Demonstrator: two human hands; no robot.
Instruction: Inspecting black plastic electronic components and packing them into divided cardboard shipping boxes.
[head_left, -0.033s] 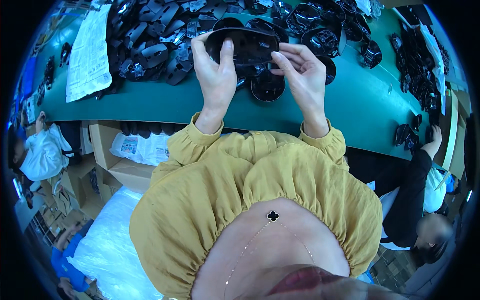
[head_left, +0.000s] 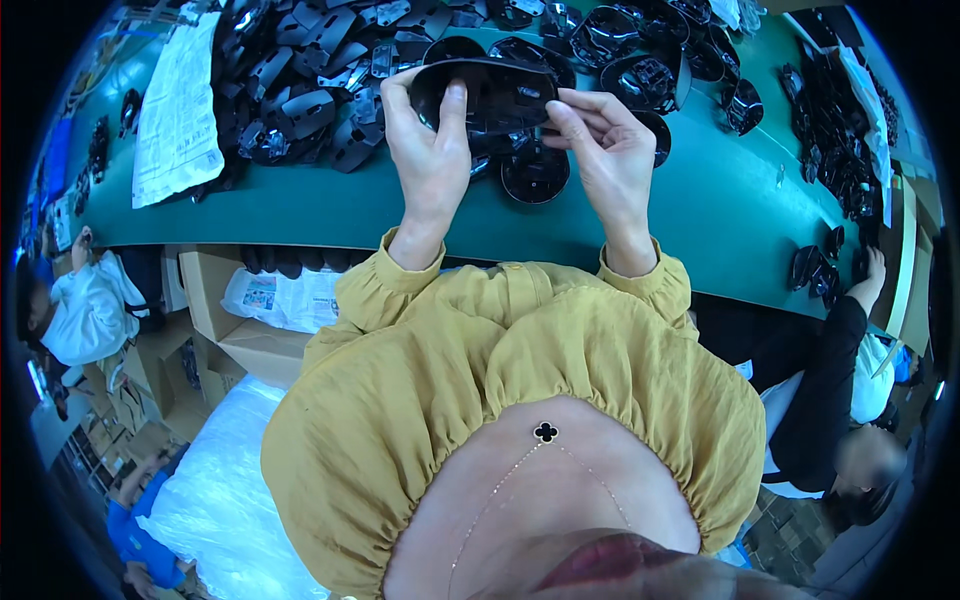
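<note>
Black shell [head_left: 490, 95] held above the green tabletop [head_left: 700, 210], gripped at its left end by the left hand [head_left: 430, 160], thumb laid on top, its right edge pinched by the right hand [head_left: 610, 160], fingertips hidden behind it, black parts [head_left: 300, 100] piled beyond, details blurred.

- Your left hand [head_left: 432, 150] covers the left end of the black oval shell [head_left: 497, 92], so you cannot see its grip there.
- Your right hand [head_left: 607, 150] hides the shell's right edge.
- The black parts pile [head_left: 300, 90] runs off the top rim.
- The co-worker's hand [head_left: 872, 268] at the right is too small to read.
</note>
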